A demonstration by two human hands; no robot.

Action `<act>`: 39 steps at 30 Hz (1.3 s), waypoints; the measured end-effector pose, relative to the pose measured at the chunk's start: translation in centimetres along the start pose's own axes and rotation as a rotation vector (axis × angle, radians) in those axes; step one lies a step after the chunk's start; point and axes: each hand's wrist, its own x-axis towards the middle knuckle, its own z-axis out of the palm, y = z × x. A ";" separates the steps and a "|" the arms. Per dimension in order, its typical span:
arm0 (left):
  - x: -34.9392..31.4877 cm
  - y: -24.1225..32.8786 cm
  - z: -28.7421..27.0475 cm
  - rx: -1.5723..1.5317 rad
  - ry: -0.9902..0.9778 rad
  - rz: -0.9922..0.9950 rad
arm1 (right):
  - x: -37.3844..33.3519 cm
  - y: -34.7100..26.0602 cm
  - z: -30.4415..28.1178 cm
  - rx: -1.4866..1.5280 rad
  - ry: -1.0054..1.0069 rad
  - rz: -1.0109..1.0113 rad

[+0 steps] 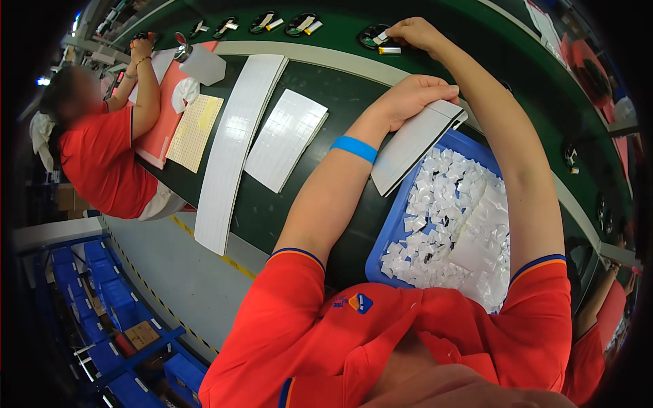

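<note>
My left hand, below a blue wristband, is closed on the upper end of a stack of white label sheets. The stack slants over the left edge of a blue tray full of small white square pieces. Farther off, my right hand reaches over a green conveyor belt. Its fingers are pinched at a small white piece on a black round part. A small silver battery cell with a yellow end lies beside that part, below my fingertips.
White sheet stacks, one long and one short, lie left on the dark green table. Beyond them are a yellowish label sheet and a white pump bottle. A co-worker in red works at far left. Several black round parts line the belt.
</note>
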 end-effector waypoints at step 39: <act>0.1 -0.1 0.0 0.037 0.013 0.003 | -4.9 -1.2 -1.9 -0.943 0.140 -0.420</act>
